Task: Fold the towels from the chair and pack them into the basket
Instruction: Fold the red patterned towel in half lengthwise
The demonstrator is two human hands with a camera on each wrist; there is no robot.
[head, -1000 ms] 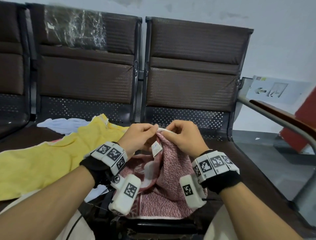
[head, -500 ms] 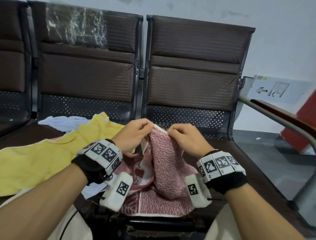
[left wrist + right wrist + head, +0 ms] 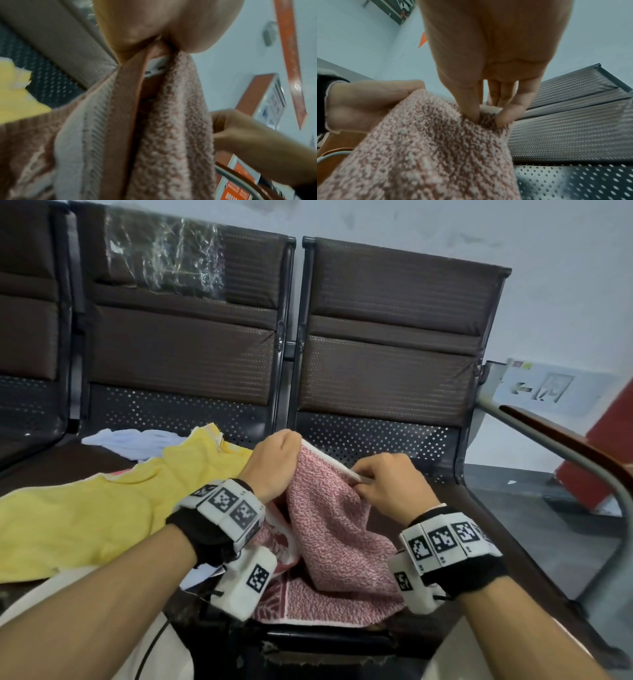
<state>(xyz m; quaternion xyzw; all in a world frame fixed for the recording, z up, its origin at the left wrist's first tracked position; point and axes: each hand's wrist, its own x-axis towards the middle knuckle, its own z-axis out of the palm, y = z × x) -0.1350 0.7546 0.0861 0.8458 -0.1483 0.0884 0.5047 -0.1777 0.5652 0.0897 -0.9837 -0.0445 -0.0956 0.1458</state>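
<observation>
Here both hands pinch the top hem of the red towel (image 3: pixel 329 529): the left hand (image 3: pixel 274 463) at one end, the right hand (image 3: pixel 387 484) partway along. Its bulk lies bunched on the chair (image 3: pixel 513 525), so a crooked fold seems likely, or the hem might slip out.

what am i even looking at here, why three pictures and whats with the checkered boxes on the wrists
No machine here: a person wears three cameras. The wide picture comes from the head; the two close-ups come from cameras in the white checkered boxes on the wrists, each looking along a hand. The left hand and right hand both pinch the top edge of a red-and-white towel, holding it up over the chair seat. A yellow towel and a white cloth lie on the next seat. No basket shows.
</observation>
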